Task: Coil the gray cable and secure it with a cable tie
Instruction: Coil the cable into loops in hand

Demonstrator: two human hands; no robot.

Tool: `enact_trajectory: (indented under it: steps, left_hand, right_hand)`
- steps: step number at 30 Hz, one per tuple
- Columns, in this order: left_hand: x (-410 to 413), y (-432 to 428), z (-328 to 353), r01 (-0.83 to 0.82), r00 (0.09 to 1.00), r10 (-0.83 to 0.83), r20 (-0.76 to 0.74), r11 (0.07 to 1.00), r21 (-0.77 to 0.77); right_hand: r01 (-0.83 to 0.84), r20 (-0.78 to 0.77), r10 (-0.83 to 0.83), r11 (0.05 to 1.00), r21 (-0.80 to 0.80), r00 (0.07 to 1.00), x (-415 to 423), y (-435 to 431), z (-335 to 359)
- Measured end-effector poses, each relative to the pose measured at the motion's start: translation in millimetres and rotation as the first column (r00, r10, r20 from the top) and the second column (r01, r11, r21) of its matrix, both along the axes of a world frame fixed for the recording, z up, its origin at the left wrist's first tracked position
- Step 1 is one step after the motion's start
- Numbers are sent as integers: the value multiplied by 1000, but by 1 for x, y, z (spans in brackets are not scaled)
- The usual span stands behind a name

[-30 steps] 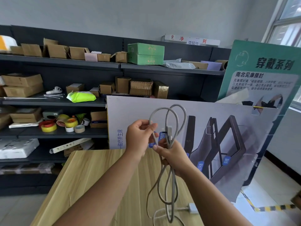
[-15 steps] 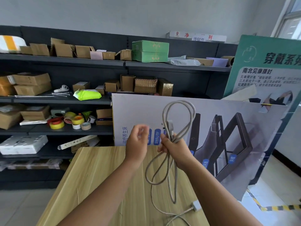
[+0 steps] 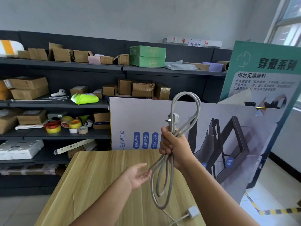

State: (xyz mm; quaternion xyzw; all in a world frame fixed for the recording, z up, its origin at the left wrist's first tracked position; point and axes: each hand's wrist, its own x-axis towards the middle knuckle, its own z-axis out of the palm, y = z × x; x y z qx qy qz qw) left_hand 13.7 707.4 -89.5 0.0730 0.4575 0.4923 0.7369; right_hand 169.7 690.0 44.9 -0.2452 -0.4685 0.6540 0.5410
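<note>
My right hand (image 3: 173, 146) has the cable (image 3: 164, 181) bunched in a fist above the table (image 3: 97, 181), loops hanging straight down. Left hand (image 3: 138, 176) is open, palm up, just left of the strands, nearer the hanging part.

Wooden table (image 3: 101, 185), gray cable's end block (image 3: 193, 211)

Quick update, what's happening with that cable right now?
Right hand gripping gray cable loops. Left hand open beside the lower loops. No tie on yet. Nothing blocking.
</note>
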Motion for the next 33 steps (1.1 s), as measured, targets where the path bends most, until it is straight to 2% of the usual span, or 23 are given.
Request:
enact_trajectory:
  steps: [3,6,9,14,19,23,26,29,31,33]
  left_hand:
    - [-4,13,13,-66,995,71,71,996,-65]
    - [-4,23,27,-174,978,183,95,980,-94]
    - [-22,37,45,-275,954,278,116,961,-43]
    - [-42,43,84,-314,934,287,212,944,103]
    - [-67,53,98,-486,837,437,330,870,81]
    - [-77,63,85,-540,816,491,305,836,97]
    - [-61,63,83,-452,890,421,176,864,223]
    - [-34,45,98,-254,943,316,-102,885,389]
    - [-17,28,109,-41,898,246,-364,872,488]
    - [0,11,116,185,783,206,-587,824,536]
  right_hand:
    - [-79,-54,80,997,26,995,8,-2,2]
    - [-89,9,89,995,52,996,14,-2,1]
    - [36,179,-48,997,72,983,25,1,-6]
    - [203,388,-223,975,91,894,36,16,-29]
    - [267,378,-243,964,-11,893,51,25,-39]
    - [387,421,-362,922,28,832,71,31,-37]
    - [440,386,-409,898,8,827,73,37,-34]
    - [439,400,-418,897,41,816,63,39,-32]
    - [410,409,-396,910,59,822,55,38,-29]
    - [368,417,-358,928,59,836,46,38,-25]
